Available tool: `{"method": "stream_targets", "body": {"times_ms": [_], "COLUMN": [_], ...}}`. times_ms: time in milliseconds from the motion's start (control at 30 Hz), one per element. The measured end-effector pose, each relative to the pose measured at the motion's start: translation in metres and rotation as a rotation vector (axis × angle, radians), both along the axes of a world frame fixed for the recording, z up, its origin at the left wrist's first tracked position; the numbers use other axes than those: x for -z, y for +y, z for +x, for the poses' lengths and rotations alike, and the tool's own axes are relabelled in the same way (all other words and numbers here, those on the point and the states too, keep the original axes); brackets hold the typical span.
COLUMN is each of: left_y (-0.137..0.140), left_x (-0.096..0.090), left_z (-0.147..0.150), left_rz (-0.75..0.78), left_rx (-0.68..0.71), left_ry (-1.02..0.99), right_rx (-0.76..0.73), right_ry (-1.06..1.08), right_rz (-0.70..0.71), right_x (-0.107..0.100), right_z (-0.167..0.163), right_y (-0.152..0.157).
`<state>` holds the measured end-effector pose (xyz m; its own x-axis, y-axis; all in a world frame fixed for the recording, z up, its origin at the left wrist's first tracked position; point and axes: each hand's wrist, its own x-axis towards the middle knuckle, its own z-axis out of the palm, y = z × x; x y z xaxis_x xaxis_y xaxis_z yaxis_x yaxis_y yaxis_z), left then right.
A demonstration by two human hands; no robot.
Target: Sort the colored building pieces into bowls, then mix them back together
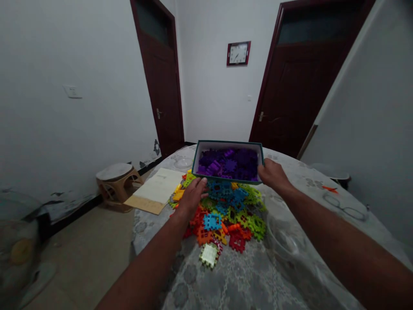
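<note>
A shallow box with a dark green rim and pale inner walls is tilted towards me above the far part of a heap. It holds many purple plastic interlocking pieces. My right hand is closed on the box's right end. Just below its near left corner is my left hand, fingers apart, thumb close to the rim; whether it touches the box I cannot tell. Under and in front lies the heap of coloured interlocking pieces: blue, green, red, orange and yellow. A pale square piece lies nearest me.
A patterned cloth covers the table. Left of the heap lies a flat cardboard sheet. Clear plastic, eyeglasses and an orange item lie to the right. A stool stands on the floor at left.
</note>
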<state>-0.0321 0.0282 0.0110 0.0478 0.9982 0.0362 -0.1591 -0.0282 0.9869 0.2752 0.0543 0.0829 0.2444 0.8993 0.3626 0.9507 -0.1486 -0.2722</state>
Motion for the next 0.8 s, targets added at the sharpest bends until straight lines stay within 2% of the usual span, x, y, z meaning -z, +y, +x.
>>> {"method": "stream_targets", "body": {"times_ms": [200,367,633,800], "left_y": [0.033,0.056,0.077,0.082], "left_x": [0.002,0.005,0.016,0.018], "left_z": [-0.008,-0.008,-0.008,-0.013], "left_rz": [-0.348,-0.501,-0.505,-0.478], "left_rx": [0.007,-0.022,-0.006,0.122], "left_ry": [-0.399,-0.584,-0.726,-0.802], "right_rx": [-0.027,-0.074,-0.179,-0.254], "right_ry": [-0.127,-0.181,-0.243,-0.236], "right_rz": [0.194,0.301,0.417,0.505], "right_x": [0.030,0.052,0.075,0.079], "right_z": [-0.026,-0.030,-0.024,-0.019], "right_y": [0.009,0.016,0.029,0.032]}}
